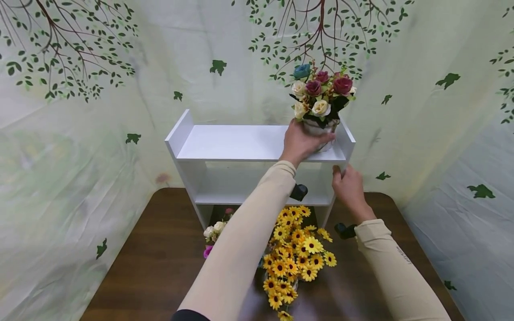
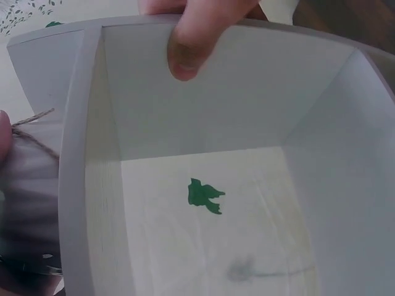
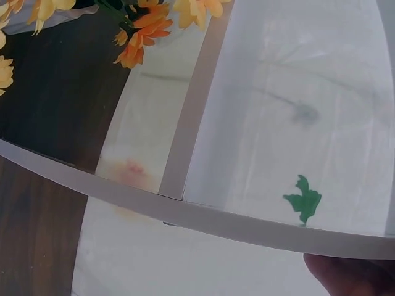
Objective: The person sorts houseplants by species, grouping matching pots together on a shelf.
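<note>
In the head view, my left hand (image 1: 302, 141) grips a white flower pot (image 1: 320, 128) at the right end of the top shelf. Dark red, cream and blue roses (image 1: 321, 91) fill the pot. Twine shows on the pot (image 2: 34, 197) in the left wrist view. My right hand (image 1: 351, 189) holds the right side panel of the white shelf unit (image 1: 237, 141), just below the top board. Its thumb (image 2: 190, 52) lies over the panel in the left wrist view, while the right wrist view catches only a bit of the hand (image 3: 355, 274).
Yellow daisy-like flowers (image 1: 299, 249) stand in front of the shelf unit on the brown table (image 1: 152, 249). White and purple flowers (image 1: 214, 232) are partly hidden behind my left forearm. A leaf-printed cloth (image 1: 225, 98) hangs behind the unit.
</note>
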Demonstrator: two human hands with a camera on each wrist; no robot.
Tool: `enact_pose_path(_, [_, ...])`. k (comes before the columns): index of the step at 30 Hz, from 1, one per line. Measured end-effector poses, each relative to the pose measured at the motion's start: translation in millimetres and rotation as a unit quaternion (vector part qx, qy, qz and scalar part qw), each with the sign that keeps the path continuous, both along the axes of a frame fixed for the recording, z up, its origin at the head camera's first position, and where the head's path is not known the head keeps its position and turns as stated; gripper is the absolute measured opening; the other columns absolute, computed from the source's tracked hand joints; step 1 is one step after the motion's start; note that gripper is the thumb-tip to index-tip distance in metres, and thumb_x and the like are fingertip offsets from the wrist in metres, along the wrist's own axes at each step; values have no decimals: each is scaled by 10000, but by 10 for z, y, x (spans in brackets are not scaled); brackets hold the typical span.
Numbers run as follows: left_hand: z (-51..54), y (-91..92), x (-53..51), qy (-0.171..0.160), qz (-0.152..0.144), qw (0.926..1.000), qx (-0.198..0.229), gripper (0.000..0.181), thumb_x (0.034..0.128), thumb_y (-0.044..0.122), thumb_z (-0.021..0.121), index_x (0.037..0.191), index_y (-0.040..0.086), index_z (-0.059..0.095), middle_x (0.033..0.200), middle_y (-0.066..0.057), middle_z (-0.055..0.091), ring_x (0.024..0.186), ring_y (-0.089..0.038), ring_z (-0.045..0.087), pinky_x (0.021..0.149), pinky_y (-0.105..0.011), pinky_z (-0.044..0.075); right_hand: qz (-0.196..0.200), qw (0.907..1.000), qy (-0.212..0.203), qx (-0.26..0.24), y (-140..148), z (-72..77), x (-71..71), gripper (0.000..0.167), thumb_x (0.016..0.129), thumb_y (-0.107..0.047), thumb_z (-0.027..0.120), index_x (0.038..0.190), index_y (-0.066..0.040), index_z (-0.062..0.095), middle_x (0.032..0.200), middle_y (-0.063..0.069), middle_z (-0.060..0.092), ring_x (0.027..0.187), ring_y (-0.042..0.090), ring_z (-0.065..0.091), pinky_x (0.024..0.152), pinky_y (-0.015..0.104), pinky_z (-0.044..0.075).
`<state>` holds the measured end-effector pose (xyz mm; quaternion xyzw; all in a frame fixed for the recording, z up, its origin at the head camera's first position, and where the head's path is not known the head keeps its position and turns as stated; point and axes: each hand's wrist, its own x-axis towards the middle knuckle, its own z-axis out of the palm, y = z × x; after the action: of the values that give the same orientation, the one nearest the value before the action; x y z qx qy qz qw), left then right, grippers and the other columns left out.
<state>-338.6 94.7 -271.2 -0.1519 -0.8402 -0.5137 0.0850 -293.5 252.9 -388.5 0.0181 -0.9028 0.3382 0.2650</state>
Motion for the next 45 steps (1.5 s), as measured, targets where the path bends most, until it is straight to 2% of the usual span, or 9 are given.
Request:
enact_pose_path(15, [46, -133, 91, -60, -364, 9986, -372, 1037, 773, 458, 813, 1564, 141, 223, 1560, -96, 413, 1439, -232, 422, 1168, -367, 395, 6, 10000, 22, 88, 22, 41, 0, 268, 1030, -135, 440, 943, 84, 569, 631, 143, 485, 492, 234, 415, 466, 310, 320])
enact_pose_path(19, [-53, -450, 237, 706, -228, 9928, -938, 813, 862, 383, 736, 1505, 49, 368, 1517, -126, 472, 1406, -266, 456, 1164, -394, 394, -29, 9999, 73, 80, 19, 33, -9, 264, 1024, -129, 441, 875, 61, 548, 609, 125, 466, 483, 224, 399, 458, 307, 314])
enact_pose_path(22, [-267, -796, 410, 2110, -144, 9664, -1460, 563, 880, 282, 728, 1350, 20, 563, 1367, -129, 619, 1294, -280, 559, 1134, -414, 417, -8, 10000, 36, 77, 4, 13, -13, 260, 1019, -126, 445, 860, 54, 545, 611, 123, 470, 491, 225, 401, 462, 304, 314])
enact_pose_path(25, [-568, -1193, 612, 3460, -277, 9212, -1757, 353, 846, 189, 760, 1155, 37, 683, 1173, -119, 719, 1162, -276, 630, 1081, -430, 456, 33, 10000, -9, 80, -13, -5, -15, 258, 1021, -131, 444, 901, 66, 561, 619, 123, 476, 498, 226, 405, 464, 302, 316])
enact_pose_path(28, [-847, -1571, 805, 4114, -337, 8907, -1905, 263, 809, 123, 781, 1053, 48, 722, 1071, -101, 745, 1118, -284, 640, 1037, -453, 479, 41, 10000, 26, 75, -19, -10, -17, 255, 1024, -133, 446, 942, 73, 571, 622, 122, 473, 499, 227, 403, 465, 305, 316])
enact_pose_path(30, [-985, -1791, 908, 4241, -286, 8840, -1946, 237, 799, 102, 779, 1025, 46, 731, 1042, -101, 749, 1108, -296, 637, 1014, -459, 486, 18, 9999, 46, 88, -12, -10, -18, 260, 1027, -137, 444, 941, 73, 571, 617, 119, 468, 496, 224, 398, 465, 307, 313])
enact_pose_path(32, [-1092, -1974, 999, 4189, -216, 8866, -1951, 223, 804, 95, 768, 1018, 42, 733, 1040, -97, 746, 1098, -297, 635, 995, -460, 490, 12, 10000, 2, 70, -4, -11, -15, 267, 1033, -144, 434, 965, 75, 571, 619, 116, 465, 492, 218, 397, 460, 303, 315])
enact_pose_path(36, [-1256, -2236, 1168, 3789, -129, 9046, -1951, 241, 836, 110, 739, 1061, 25, 714, 1115, -111, 714, 1080, -284, 627, 945, -446, 507, -22, 10000, -95, -13, 4, -13, -1, 294, 1041, -161, 415, 1026, 85, 575, 632, 116, 461, 498, 215, 399, 456, 302, 321])
enact_pose_path(45, [-1579, -2484, 1405, 3350, 310, 9231, -1865, 244, 911, 201, 700, 1071, 17, 706, 1146, -125, 694, 1073, -286, 623, 924, -434, 497, 32, 10000, -10, -7, -14, -8, -7, 288, 1037, -155, 424, 1016, 82, 587, 632, 129, 470, 483, 214, 395, 453, 304, 320])
